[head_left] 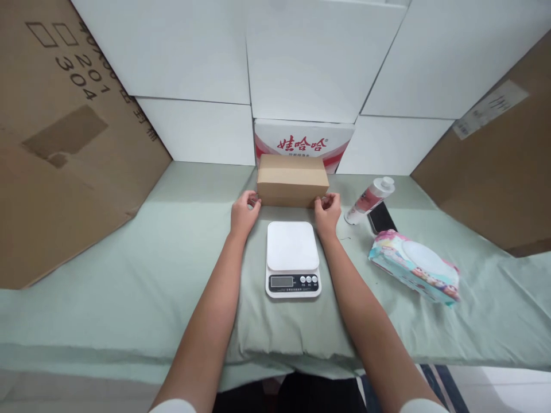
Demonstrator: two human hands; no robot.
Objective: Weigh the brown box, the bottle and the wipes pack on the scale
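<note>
Fingers of left hand (244, 213) and right hand (328, 211) pinching cardboard box (293, 180) ends near counter's (129, 275) far edge; lift level, centre over scale (293, 259).

Two bare forearms run up to the left hand (244, 214) and right hand (328, 213); white short sleeves show at the bottom edge, above dark trousers

— That small brown cardboard box (293, 179): matt, plain paper board?
— Yes. The white plastic kitchen scale (293, 258) looks smooth and faintly glossy (its top especially).
— And the bench?
— Pale green cloth cover (129, 275), soft, matt, creased. The colourful wet-wipe pack (414, 265) is shiny film.
</note>
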